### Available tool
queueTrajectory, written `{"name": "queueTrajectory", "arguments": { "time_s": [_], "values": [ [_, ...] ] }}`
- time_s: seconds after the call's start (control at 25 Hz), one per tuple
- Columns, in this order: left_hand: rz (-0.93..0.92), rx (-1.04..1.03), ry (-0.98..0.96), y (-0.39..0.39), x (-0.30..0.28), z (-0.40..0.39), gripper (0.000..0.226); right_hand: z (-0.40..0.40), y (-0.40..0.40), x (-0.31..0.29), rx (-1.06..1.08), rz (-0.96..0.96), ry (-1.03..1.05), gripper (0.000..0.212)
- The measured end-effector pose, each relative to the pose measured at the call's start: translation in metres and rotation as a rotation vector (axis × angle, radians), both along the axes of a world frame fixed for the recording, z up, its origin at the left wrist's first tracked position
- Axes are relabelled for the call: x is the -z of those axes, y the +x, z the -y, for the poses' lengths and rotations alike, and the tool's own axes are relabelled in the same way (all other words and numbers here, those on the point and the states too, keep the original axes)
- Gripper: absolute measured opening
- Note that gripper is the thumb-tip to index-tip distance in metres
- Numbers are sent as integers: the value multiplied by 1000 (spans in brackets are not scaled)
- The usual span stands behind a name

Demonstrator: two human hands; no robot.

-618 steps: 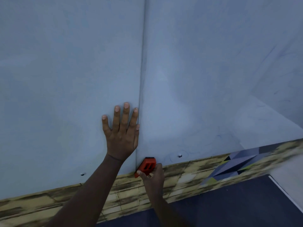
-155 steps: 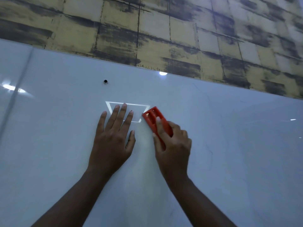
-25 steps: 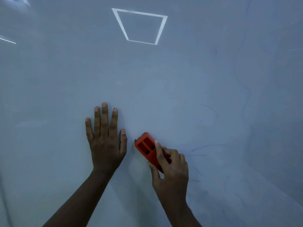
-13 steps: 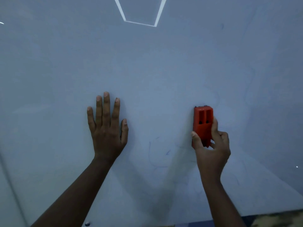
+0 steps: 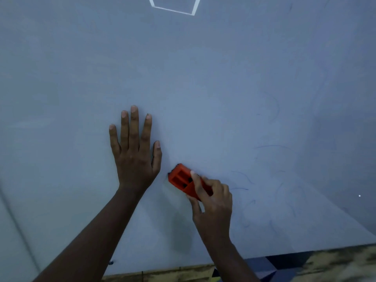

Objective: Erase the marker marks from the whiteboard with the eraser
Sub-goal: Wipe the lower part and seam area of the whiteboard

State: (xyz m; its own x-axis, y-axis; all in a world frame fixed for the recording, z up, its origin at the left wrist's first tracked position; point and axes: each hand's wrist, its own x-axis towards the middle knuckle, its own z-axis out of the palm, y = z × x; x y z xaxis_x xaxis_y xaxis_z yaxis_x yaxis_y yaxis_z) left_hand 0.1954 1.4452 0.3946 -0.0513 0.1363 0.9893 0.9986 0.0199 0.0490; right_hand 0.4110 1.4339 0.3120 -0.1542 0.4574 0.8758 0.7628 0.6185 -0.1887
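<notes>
The whiteboard (image 5: 203,78) fills nearly the whole view. My right hand (image 5: 213,202) grips the orange eraser (image 5: 181,180), tilted up to the left, and holds it against the board low in the middle. My left hand (image 5: 135,151) lies flat on the board with straight, spread fingers, just left of the eraser. Faint blue marker marks (image 5: 244,180) curl across the board to the right of the eraser, out towards the lower right.
A bright four-sided reflection of a ceiling light (image 5: 173,9) shows at the top of the board. Yellowish patterned wall (image 5: 335,263) runs under the board's lower edge. A seam (image 5: 14,216) crosses the board at far left, with a screw (image 5: 111,261) near the bottom.
My right hand has swept the eraser from the right back down and left, beside my left hand, and tilted it. My left hand has kept its flat place on the board.
</notes>
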Motion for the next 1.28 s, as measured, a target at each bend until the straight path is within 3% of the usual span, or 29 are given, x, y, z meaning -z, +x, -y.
{"name": "queueTrajectory", "arguments": {
  "time_s": [0.16,0.32,0.48,0.56,0.8,0.96,1.08,1.28],
  "values": [
    [-26,0,0,-3,7,0,62,-4,16,-15,-11,-41,-8,93],
    [-39,4,3,-4,14,0,62,-20,50,-33,30,-464,-81,83],
    [-41,-4,4,-3,20,0,62,-19,39,-31,-19,-701,-139,80],
    [-38,-3,6,-3,23,1,61,-11,19,-23,-56,-632,-134,80],
    [-42,-4,1,-3,30,1,61,9,-17,55,-3,34,-87,81],
    [-53,-14,-15,-5,35,1,62,12,-15,77,15,240,-52,83],
    [-47,-21,-14,-5,38,1,62,9,-4,50,12,148,-22,84],
    [-57,-21,-14,-6,46,1,62,-4,10,-8,-38,-369,-87,78]
  ]
}}
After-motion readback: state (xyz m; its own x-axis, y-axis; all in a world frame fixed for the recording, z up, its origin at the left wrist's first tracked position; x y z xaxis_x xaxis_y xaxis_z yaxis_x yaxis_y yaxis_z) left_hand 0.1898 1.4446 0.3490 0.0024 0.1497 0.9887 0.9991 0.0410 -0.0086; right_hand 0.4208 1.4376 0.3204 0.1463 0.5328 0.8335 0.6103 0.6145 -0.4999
